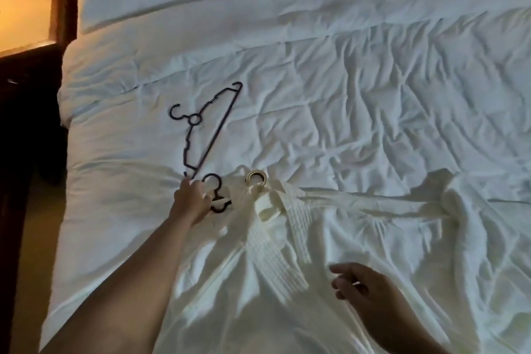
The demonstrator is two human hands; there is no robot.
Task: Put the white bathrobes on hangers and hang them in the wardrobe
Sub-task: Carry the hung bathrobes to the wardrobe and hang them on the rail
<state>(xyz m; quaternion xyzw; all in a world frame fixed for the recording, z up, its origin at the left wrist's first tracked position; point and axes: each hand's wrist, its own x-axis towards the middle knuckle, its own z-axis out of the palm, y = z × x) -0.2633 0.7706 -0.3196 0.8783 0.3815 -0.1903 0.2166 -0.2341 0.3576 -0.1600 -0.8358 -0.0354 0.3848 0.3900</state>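
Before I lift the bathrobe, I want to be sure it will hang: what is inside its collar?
A black hanger: only its hook and neck show, gripped by the left hand. Its arms are hidden under the bathrobe, so whether they fill both shoulders cannot be seen.

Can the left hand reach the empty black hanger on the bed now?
Probably yes: the left hand lies beside the empty hanger, nothing between them, though it seems to grip the second hanger.

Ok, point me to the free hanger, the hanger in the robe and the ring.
free hanger (217,130): head view, on its long bar.
robe hanger (212,175): head view, top of its hook.
ring (255,172): head view, its upper rim.
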